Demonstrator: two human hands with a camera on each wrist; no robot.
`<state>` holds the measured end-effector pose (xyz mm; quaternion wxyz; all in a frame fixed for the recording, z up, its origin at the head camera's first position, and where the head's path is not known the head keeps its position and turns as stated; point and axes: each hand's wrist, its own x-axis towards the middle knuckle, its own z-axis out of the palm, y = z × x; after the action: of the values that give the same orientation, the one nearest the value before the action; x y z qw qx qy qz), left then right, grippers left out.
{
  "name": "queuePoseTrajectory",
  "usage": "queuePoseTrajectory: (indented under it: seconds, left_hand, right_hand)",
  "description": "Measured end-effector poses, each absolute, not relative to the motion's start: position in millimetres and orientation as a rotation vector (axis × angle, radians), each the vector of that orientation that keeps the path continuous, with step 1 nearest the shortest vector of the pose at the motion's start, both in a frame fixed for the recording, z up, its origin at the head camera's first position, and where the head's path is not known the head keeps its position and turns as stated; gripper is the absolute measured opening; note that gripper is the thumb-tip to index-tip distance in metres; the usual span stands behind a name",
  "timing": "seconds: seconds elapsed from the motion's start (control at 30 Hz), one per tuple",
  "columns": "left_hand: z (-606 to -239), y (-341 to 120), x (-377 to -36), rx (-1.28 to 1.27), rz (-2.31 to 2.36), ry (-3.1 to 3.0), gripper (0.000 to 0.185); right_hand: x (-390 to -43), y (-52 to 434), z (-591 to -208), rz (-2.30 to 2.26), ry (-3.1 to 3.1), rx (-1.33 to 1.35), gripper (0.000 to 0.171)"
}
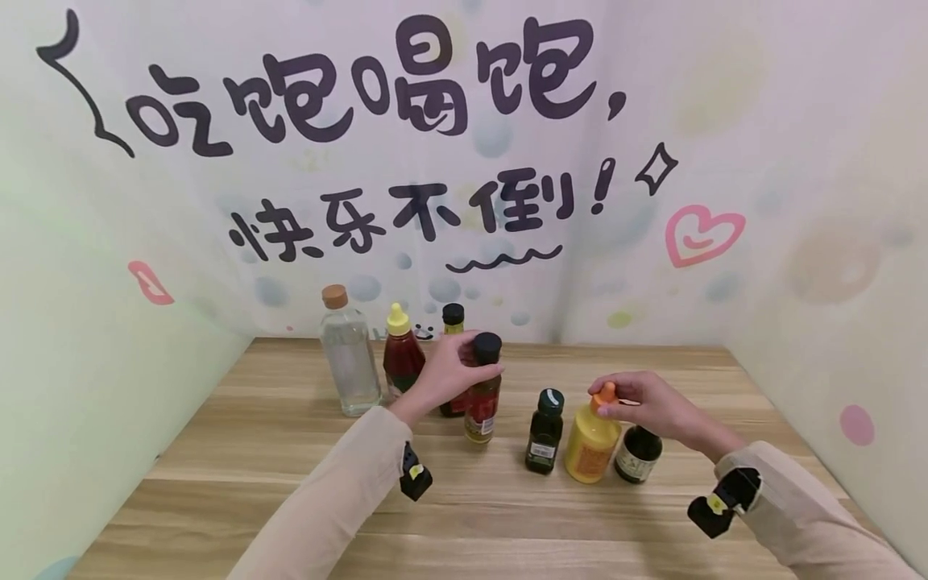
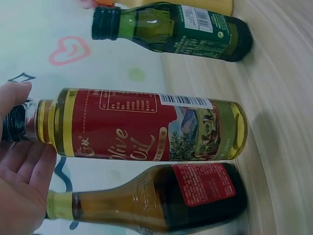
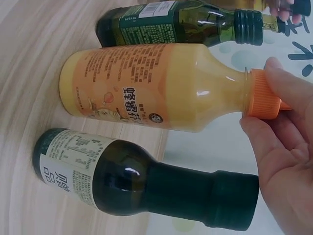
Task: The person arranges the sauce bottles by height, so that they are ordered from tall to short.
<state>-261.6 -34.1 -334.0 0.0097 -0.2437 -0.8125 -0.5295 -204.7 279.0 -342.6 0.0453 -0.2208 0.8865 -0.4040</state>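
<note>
My left hand grips the black-capped neck of an olive oil bottle with a red label, held upright mid-table. In the left wrist view that bottle fills the middle, with my fingers round its neck. I cannot tell whether its base touches the wood. My right hand pinches the orange cap of a yellow sauce bottle that stands on the table. A dark bottle with a pale label stands right beside it, under my palm.
A small green bottle stands between the two held ones. Behind my left hand stand a clear cork-stoppered bottle, a red sauce bottle and a dark, red-labelled bottle. Walls enclose the wooden table on three sides.
</note>
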Motion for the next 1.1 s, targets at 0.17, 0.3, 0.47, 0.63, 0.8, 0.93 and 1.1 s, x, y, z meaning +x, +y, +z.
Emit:
queuePoseTrajectory:
  seconds: [0.17,0.3,0.47,0.63,0.8,0.93,1.1]
  left_hand:
    - [-336,-24,-268,-0.755,-1.599,-2.581,0.039]
    - [-339,-17,-275,-0.731,-1.592,-2.596,0.037]
    - [-342,-11,-283,-0.737,-1.588,-2.584,0.035]
    - [-344,-6,-290,-0.734,-1.582,-2.560,0.037]
    - [-350,-2,-294,-0.707,-1.578,-2.543,0.036]
    - [-355,0,-297,-0.690,-1.578,-2.517,0.034]
    - [-361,1,-299,-0.681,-1.553,-2.505,0.033]
  right_hand:
    - [-207,278,-342,-1.197,2.725,-0.723,0.023]
    - [-208,277,-342,-1.210,2.713,-0.721,0.024]
    - [-208,277,-341,-1.236,2.694,-0.723,0.026]
    - [-208,279,-340,-1.208,2.715,-0.728,0.025]
    - [-208,279,-340,-1.210,2.713,-0.737,0.024]
    - [-209,281,-342,-1.213,2.709,-0.750,0.023]
    - [-209,281,-342,-1.195,2.722,-0.752,0.022]
